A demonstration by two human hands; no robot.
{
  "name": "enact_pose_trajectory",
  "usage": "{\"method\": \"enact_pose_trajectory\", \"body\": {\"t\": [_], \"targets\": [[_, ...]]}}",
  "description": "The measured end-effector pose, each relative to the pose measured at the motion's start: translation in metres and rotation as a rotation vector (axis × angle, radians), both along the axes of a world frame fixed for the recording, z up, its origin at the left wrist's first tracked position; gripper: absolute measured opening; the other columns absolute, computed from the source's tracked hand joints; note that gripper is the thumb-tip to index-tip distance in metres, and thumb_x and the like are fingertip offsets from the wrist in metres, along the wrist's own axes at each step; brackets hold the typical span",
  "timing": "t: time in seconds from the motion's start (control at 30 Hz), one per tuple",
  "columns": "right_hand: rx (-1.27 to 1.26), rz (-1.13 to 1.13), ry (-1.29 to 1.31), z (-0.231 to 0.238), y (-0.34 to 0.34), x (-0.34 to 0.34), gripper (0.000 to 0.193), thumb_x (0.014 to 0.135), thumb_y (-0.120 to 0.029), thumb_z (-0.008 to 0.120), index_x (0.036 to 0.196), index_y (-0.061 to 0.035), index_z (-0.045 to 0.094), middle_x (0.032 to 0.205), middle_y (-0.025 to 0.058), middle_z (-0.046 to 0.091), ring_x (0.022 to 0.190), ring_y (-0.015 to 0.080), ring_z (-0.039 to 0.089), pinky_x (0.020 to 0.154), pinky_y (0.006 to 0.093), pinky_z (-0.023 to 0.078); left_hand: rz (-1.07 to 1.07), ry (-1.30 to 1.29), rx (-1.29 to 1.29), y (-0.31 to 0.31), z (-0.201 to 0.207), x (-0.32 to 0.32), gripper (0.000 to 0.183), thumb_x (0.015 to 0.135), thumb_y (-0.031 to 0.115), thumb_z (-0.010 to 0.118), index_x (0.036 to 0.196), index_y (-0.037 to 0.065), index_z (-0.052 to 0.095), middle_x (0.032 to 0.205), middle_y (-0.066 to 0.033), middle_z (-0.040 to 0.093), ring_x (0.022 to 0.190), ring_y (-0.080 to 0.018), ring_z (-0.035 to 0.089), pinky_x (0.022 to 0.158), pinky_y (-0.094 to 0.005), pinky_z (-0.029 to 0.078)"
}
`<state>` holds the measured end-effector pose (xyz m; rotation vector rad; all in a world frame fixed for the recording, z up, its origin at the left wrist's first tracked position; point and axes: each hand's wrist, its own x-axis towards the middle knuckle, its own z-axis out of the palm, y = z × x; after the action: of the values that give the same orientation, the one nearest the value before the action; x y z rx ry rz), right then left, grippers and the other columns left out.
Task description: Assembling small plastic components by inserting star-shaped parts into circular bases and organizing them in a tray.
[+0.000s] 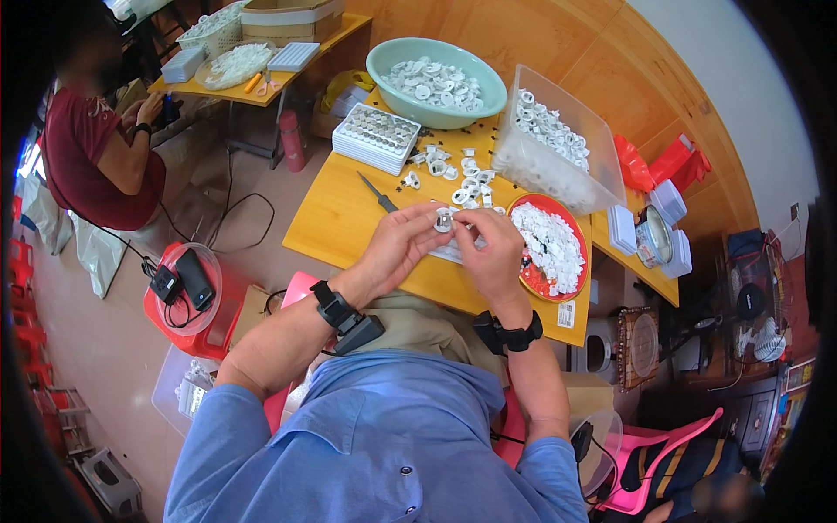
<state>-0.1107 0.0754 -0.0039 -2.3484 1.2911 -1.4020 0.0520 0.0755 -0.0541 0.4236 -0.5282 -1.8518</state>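
Note:
Both hands meet over the near edge of the yellow table point(336, 213). My left hand point(403, 244) pinches a small round white plastic part point(444, 221) with a greyish middle. The fingertips of my right hand point(493, 253) close on the same part from its right side. Just left of it lies a dark, thin-tipped hand tool point(377, 192). Beyond my fingers several similar white parts point(472, 187) are scattered loose. Beside my right hand stands a red round tray point(586, 253) heaped with small white pieces. What lies under my hands is mostly hidden.
At the back are a stack of white trays point(375, 138) holding small round pieces, a green basin point(384, 65) and a clear bin point(558, 179), both full of white parts. A seated person point(105, 152) works at left. A red stool point(214, 336) bears a black adapter.

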Motion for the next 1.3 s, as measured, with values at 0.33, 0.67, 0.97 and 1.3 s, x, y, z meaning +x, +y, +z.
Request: {"method": "enact_pose_trajectory", "body": {"t": [0.33,0.67,0.97,1.3], "targets": [[-0.335,0.013,0.217,-0.003,-0.003,0.001,0.011,0.073,-0.002,0.071,0.083,-0.0068,0.068,0.078,0.0048,0.063,0.067,0.0233,0.061,0.058,0.0355,0.043,-0.028,-0.024,-0.012,0.002,0.0,-0.002,0.029,0.101,0.011,0.051,0.125,-0.005,0.056,0.123,-0.0139,0.062,0.111,-0.0194,0.062,0.097,-0.0326,0.053],[-0.09,0.015,0.138,-0.007,-0.002,-0.001,0.006,0.076,-0.005,0.07,0.081,-0.0078,0.07,0.076,0.0062,0.064,0.065,0.0255,0.061,0.059,0.036,0.046,0.012,-0.211,-0.106,0.0,-0.007,-0.004,0.028,0.101,0.011,0.051,0.125,-0.003,0.058,0.115,-0.0109,0.064,0.103,-0.0154,0.064,0.093,-0.0291,0.054],[0.06,-0.038,0.011,-0.014,0.0,0.001,0.004,0.078,-0.007,0.07,0.083,-0.0078,0.071,0.075,0.0075,0.064,0.064,0.0272,0.062,0.061,0.0363,0.048,0.051,-0.242,-0.134,0.001,-0.008,-0.007,0.027,0.102,0.01,0.05,0.124,-0.004,0.057,0.119,-0.0119,0.062,0.106,-0.0155,0.062,0.091,-0.0284,0.054],[-0.102,-0.06,0.271,-0.004,0.004,0.005,0.002,0.079,-0.008,0.067,0.08,-0.0072,0.069,0.074,0.0069,0.063,0.063,0.0281,0.06,0.059,0.0381,0.046,0.057,-0.361,-0.147,0.005,-0.005,-0.008,0.027,0.102,0.011,0.049,0.124,-0.004,0.056,0.112,-0.0093,0.064,0.099,-0.014,0.064,0.088,-0.0251,0.053]]}}
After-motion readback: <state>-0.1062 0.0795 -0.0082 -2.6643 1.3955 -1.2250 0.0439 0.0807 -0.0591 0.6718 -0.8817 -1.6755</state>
